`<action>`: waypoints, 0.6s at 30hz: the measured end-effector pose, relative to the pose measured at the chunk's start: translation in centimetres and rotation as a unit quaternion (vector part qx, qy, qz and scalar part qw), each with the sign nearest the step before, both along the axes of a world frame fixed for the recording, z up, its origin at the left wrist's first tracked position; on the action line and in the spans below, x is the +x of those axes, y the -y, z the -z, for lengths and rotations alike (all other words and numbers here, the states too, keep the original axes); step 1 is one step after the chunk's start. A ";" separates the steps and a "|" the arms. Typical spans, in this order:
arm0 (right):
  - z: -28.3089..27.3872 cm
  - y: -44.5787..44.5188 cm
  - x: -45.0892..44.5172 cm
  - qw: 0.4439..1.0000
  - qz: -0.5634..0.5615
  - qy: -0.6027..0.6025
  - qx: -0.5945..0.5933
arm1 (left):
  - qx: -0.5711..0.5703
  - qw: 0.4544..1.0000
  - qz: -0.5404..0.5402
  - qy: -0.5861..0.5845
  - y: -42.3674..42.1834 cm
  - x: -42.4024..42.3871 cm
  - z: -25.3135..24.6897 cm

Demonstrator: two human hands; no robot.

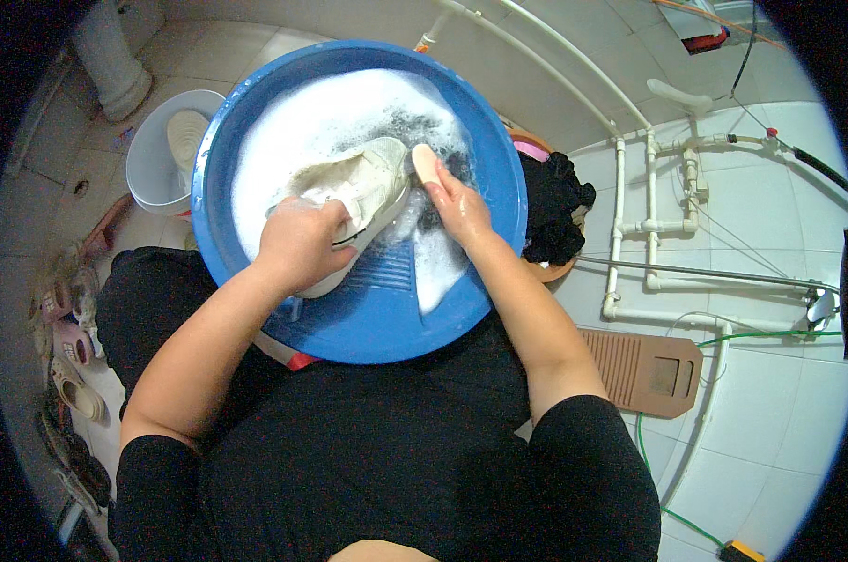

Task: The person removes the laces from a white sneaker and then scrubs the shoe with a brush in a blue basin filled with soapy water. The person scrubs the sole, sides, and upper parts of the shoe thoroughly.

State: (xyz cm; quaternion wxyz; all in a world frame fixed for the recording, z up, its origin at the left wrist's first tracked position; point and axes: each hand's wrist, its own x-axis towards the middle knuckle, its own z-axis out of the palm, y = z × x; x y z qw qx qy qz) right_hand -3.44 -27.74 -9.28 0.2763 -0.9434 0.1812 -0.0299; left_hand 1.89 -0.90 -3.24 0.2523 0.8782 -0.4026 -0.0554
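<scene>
A blue plastic basin (466, 309) with a ribbed washboard part (385, 265) holds white suds (290, 105) and dark water. My left hand (304, 239) grips a white shoe (378, 175) at its opening, with the toe pointing up and to the right above the suds. My right hand (459, 207) is closed around a pale brush (426, 165), beside the shoe's toe end. The brush's bristles are not clearly visible.
A white bucket (143, 165) with a shoe (187, 137) in it stands left of the basin. Dark clothes (554, 207) fill an orange-brown tub at right. A brown washboard (641, 372) lies near white pipes (615, 239). More footwear (79, 397) lines the left side.
</scene>
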 end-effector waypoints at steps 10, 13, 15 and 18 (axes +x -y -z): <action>0.6 -0.7 -0.3 0.994 0.034 -0.056 0.092 | -0.071 0.987 0.054 0.134 0.4 -0.8 0.5; 11.8 7.8 -0.6 0.977 0.114 -0.015 0.180 | -0.092 0.989 0.016 0.118 1.1 -1.6 0.2; 8.8 4.6 0.8 0.976 0.165 -0.044 0.133 | -0.064 0.994 -0.059 0.071 0.4 -1.5 -0.4; 7.6 3.7 1.3 0.971 0.138 -0.193 -0.024 | -0.066 0.990 -0.034 0.122 0.6 -1.5 0.7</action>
